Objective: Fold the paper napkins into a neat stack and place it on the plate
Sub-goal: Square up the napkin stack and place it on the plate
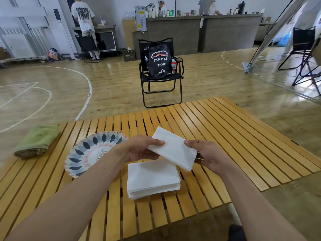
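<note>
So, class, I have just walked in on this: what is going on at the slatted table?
A person is folding paper napkins. Both hands, the left hand and the right hand, hold one folded napkin in the air above the wooden table. Under it a stack of napkins lies on the slats. The patterned plate sits to the left of the stack, with no napkin visible on it, though the left arm hides part of it. A green towel lies further left.
</note>
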Demonstrator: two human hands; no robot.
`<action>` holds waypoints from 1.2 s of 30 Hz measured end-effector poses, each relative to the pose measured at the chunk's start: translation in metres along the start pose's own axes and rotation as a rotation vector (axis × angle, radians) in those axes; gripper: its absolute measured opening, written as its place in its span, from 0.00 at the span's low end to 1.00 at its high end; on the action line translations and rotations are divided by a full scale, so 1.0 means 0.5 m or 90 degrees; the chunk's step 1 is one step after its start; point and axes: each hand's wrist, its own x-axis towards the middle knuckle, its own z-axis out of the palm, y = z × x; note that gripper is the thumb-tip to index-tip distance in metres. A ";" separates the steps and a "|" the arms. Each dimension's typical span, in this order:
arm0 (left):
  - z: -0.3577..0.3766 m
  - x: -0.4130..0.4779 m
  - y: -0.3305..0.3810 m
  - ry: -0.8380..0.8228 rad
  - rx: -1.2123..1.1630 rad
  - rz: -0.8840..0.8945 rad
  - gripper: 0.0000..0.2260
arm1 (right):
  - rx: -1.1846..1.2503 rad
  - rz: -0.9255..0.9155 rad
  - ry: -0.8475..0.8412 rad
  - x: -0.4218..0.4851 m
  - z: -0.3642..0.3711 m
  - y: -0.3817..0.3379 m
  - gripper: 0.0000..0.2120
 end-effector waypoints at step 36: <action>0.024 -0.120 -0.048 0.238 -0.043 0.255 0.14 | 0.207 0.072 -0.104 -0.039 0.047 -0.012 0.19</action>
